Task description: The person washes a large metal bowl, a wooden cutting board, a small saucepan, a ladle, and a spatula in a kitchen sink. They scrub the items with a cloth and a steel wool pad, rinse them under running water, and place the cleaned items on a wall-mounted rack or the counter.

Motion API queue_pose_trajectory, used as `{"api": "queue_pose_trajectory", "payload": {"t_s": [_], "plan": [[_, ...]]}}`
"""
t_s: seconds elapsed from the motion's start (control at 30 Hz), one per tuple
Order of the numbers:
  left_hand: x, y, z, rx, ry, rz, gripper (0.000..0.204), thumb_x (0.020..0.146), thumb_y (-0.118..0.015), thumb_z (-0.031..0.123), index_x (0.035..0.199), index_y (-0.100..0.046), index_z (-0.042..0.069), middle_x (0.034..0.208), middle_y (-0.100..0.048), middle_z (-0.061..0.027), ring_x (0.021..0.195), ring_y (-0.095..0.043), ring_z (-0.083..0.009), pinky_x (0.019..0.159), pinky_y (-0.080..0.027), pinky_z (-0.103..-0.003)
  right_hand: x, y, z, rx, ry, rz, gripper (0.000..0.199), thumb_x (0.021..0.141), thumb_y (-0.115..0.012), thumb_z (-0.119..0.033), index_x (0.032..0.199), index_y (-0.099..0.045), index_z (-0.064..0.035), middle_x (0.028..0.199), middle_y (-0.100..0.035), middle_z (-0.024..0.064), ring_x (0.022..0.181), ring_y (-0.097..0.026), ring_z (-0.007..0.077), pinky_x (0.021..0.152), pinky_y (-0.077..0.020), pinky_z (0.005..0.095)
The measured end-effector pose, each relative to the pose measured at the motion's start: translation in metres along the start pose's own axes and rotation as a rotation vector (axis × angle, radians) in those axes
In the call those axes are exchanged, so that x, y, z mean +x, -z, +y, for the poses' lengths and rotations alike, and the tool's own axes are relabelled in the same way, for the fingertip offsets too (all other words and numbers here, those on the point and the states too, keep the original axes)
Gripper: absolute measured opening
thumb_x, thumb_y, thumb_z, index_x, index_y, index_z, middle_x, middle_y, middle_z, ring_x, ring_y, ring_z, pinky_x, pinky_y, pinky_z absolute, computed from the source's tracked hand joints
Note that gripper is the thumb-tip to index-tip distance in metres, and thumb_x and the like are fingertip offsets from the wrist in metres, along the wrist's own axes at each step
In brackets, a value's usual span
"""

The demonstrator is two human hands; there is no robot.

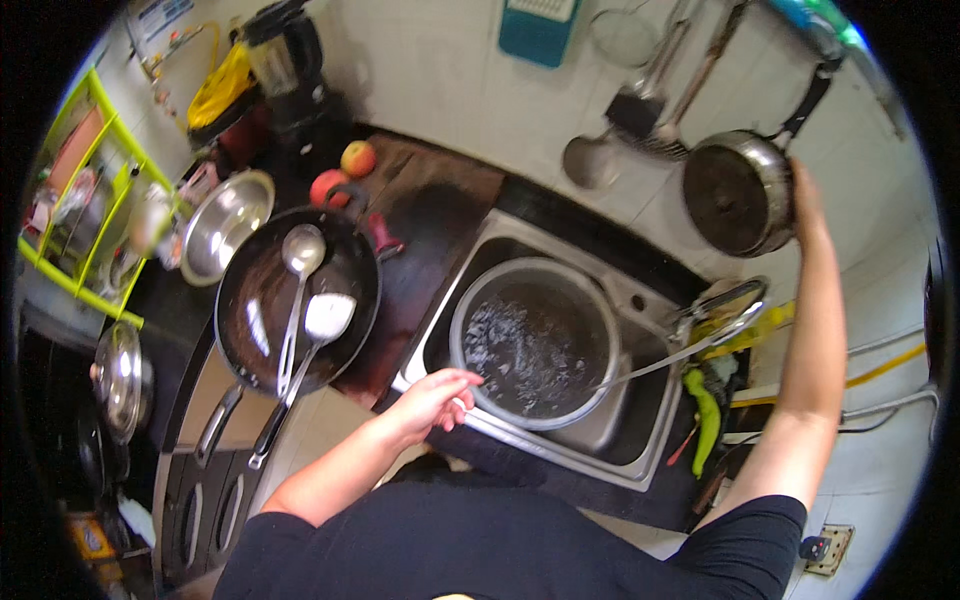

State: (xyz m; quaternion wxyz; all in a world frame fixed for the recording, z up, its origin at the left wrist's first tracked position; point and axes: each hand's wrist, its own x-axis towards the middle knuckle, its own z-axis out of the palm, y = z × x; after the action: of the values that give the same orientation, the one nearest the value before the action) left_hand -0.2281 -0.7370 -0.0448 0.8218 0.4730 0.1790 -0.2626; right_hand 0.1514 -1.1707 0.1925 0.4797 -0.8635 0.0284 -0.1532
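My right hand [808, 205] is raised along the wall at the right, holding the side of a dark-bottomed metal pan [738, 195]. The pan's underside faces me and its black handle points up; most of my fingers are hidden behind it. Just left of the sink [640, 462], my left hand [435, 405] hovers by the front rim with its fingers loosely curled, slightly apart and holding nothing. A large round basin [535, 340] of rippling water sits in the sink. The long tap spout [660, 372] reaches over its right side.
Left of the sink, a wok [240, 330] holds a ladle [302, 250] and a spatula [330, 318]. Behind it lie two apples [357, 158] and a steel bowl [228, 225]. Utensils [590, 162] hang on the back wall. Green peppers [707, 425] lie right of the sink.
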Motion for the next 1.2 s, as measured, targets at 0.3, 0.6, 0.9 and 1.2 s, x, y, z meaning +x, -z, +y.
{"api": "queue_pose_trajectory", "payload": {"t_s": [0.3, 0.6, 0.9, 1.2], "plan": [[-0.056, 0.051, 0.010, 0.287, -0.259, 0.369, 0.023, 0.089, -0.046, 0.014, 0.108, -0.053, 0.003, 0.078, -0.058, -0.0045, 0.059, -0.054, -0.0088, 0.051, -0.045, -0.021, -0.016, 0.017, 0.030, -0.617, 0.555, 0.527, 0.051, 0.084, -0.052, -0.039, 0.116, -0.052, 0.0011, 0.112, -0.056, 0.0158, 0.105, -0.052, 0.0251, 0.092, -0.0368, 0.0332], [-0.086, 0.186, 0.060, 1.401, 0.123, 1.087, 0.051, 0.083, -0.051, 0.034, 0.118, -0.047, -0.003, 0.106, -0.056, -0.0263, 0.103, -0.053, -0.0373, 0.089, -0.040, -0.041, -0.309, -0.172, 0.025, -0.081, 0.662, -0.557, 0.019, 0.074, -0.057, -0.008, 0.093, -0.059, -0.0038, 0.104, -0.057, 0.0134, 0.102, -0.052, 0.0290, 0.087, -0.0400, 0.0368], [-0.069, 0.244, 0.046, 1.343, 0.295, 1.035, 0.042, 0.076, -0.061, 0.028, 0.099, -0.055, -0.006, 0.094, -0.060, -0.0268, 0.093, -0.058, -0.0352, 0.083, -0.043, -0.040, -0.370, -0.293, 0.247, -0.742, 0.018, -0.987, 0.060, 0.078, -0.056, -0.031, 0.130, -0.037, -0.0073, 0.129, -0.039, 0.0224, 0.117, -0.040, 0.0366, 0.097, -0.0360, 0.0395], [-0.096, 0.234, 0.063, 0.886, 0.189, 0.899, 0.022, 0.077, -0.063, 0.008, 0.094, -0.051, -0.001, 0.074, -0.060, -0.0084, 0.065, -0.059, -0.0147, 0.054, -0.048, -0.029, -0.392, -0.322, 0.222, -0.825, 0.260, -1.240, 0.053, 0.077, -0.058, -0.028, 0.124, -0.045, -0.0083, 0.131, -0.039, 0.0170, 0.119, -0.038, 0.0345, 0.096, -0.0370, 0.0382]]}}
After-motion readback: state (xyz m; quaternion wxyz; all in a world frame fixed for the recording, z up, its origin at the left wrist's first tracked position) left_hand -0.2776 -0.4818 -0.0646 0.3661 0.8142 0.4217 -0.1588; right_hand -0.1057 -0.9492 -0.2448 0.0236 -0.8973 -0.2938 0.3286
